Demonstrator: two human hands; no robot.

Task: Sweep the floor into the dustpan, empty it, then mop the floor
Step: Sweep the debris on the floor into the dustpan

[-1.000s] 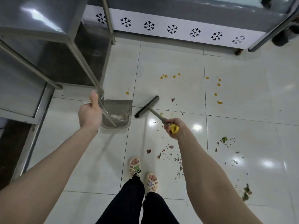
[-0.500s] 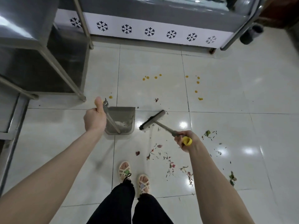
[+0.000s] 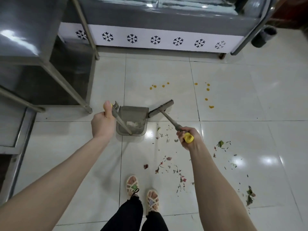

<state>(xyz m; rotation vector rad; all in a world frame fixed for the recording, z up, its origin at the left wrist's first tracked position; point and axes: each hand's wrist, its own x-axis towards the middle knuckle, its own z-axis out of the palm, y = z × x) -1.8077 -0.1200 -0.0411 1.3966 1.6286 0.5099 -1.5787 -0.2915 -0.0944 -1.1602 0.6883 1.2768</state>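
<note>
Grey translucent plastic dustpan (image 3: pixel 132 120) on white tile floor (image 3: pixel 83 155), ahead of sandalled feet (image 3: pixel 132 185).
Leaf-and-petal scraps (image 3: pixel 168 167) lie nearest, right of pan; left hand (image 3: pixel 102 123) grips its slanted handle, right hand (image 3: pixel 187 137) grips grey metal-handled broom (image 3: pixel 160 108), head beside pan's far-right corner.

One wide-angle camera is riding on the person's head, looking forward and steeply down at the tiled floor (image 3: pixel 233 130) from standing height. Both forearms are reaching in from the lower corners. The left hand (image 3: pixel 102 124) gripping the dustpan (image 3: pixel 138 112) handle and the right hand (image 3: pixel 188 137) gripping the broom (image 3: pixel 160 108) are landing near mid-frame. The sandalled feet (image 3: pixel 141 194) are showing at bottom centre, the snowflake-panelled cabinet (image 3: pixel 158 39) is curving along the top edge, and a steel table (image 3: pixel 21 30) is filling the upper left.
</note>
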